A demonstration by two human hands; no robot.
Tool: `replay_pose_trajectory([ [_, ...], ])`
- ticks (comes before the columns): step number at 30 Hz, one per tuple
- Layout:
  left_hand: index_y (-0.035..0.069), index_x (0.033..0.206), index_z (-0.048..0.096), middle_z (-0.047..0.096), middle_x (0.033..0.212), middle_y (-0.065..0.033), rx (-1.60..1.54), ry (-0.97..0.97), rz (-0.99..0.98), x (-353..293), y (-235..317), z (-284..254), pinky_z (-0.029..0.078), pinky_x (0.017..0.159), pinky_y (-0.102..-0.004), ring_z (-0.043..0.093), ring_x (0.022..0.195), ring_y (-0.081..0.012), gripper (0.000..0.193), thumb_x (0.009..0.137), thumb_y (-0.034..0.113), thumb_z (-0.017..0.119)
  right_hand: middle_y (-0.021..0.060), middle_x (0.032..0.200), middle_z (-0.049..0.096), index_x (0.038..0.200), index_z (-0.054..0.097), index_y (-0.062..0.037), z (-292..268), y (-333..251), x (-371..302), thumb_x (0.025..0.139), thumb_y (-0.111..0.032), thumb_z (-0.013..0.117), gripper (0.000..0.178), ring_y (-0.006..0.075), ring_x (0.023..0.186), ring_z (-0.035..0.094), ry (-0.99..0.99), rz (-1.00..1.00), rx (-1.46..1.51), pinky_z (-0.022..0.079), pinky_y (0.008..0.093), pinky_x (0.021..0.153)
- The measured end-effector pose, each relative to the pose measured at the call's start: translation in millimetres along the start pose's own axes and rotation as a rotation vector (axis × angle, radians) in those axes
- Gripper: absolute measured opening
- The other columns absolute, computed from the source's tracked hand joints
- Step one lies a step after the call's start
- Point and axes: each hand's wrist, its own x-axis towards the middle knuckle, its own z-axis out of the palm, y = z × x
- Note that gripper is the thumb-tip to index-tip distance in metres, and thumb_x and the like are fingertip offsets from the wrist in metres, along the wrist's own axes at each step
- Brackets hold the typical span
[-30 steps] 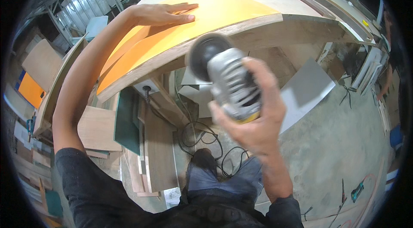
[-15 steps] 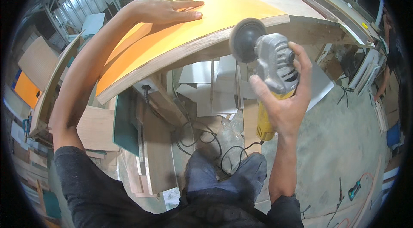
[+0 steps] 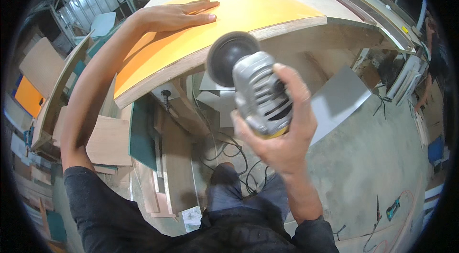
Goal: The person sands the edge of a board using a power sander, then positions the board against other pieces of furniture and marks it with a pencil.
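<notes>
One ribbed grey grinder (image 3: 260, 83) in right hand (image 3: 288, 142) — wood-edged orange board (image 3: 256, 8).

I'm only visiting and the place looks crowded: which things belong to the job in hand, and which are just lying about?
In the job:
grey-and-yellow power tool, held by the right fingers
yellow-topped panel, under the left fingers

Apparently just lying about:
pale sheet on the floor
teal tool on the floor
blue container, far right

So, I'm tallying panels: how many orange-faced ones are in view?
2 that I can make out: one large orange panel under the left hand, and a smaller orange panel at far left. Others may be hidden in the clutter.
</notes>
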Motion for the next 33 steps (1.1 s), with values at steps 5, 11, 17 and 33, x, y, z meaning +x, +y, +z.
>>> replay_pose_trajectory([
  [5, 0.030, 0.163, 0.028, 0.025, 0.170, -0.0094, 0.013, -0.001, 0.017, 4, 0, 2, 0.016, 0.127, -0.0594, 0.026, 0.154, -0.0394, 0.094, 0.089, 0.087, 0.033, 0.0140, 0.123, 0.064, 0.140, 0.054, -0.0076, -18, 8, 15, 0.068, -0.011, 0.089, 0.080, 0.0229, 0.106, 0.067, 0.039, -0.015, -0.120, 0.055, 0.0356, 0.092],
  [11, 0.034, 0.163, 0.029, 0.023, 0.171, -0.0087, -0.031, -0.027, 0.039, -7, -13, -3, 0.015, 0.127, -0.0583, 0.022, 0.156, -0.0369, 0.088, 0.091, 0.084, 0.035, 0.0124, 0.127, 0.062, 0.140, 0.053, -0.0071, -11, -8, 6, 0.070, -0.013, 0.089, 0.079, 0.0219, 0.111, 0.065, 0.035, 0.039, -0.072, 0.054, 0.0356, 0.095],
  [17, 0.032, 0.163, 0.030, 0.022, 0.171, -0.0089, -0.096, 0.017, 0.024, -26, -31, 4, 0.012, 0.128, -0.0577, 0.021, 0.157, -0.0367, 0.087, 0.092, 0.082, 0.036, 0.0169, 0.125, 0.062, 0.138, 0.058, -0.0073, 29, -35, -21, 0.066, -0.012, 0.090, 0.079, 0.0317, 0.107, 0.067, -0.058, -0.022, 0.013, 0.056, 0.0386, 0.093],
  [33, 0.029, 0.160, 0.039, 0.031, 0.168, -0.0096, -0.097, 0.083, 0.011, -44, -41, 8, 0.018, 0.127, -0.0576, 0.028, 0.155, -0.0359, 0.085, 0.093, 0.080, 0.041, 0.0107, 0.131, 0.056, 0.141, 0.051, -0.0052, 19, -28, -12, 0.068, -0.009, 0.089, 0.082, 0.0217, 0.114, 0.060, -0.039, 0.017, -0.042, 0.049, 0.0355, 0.099],
])
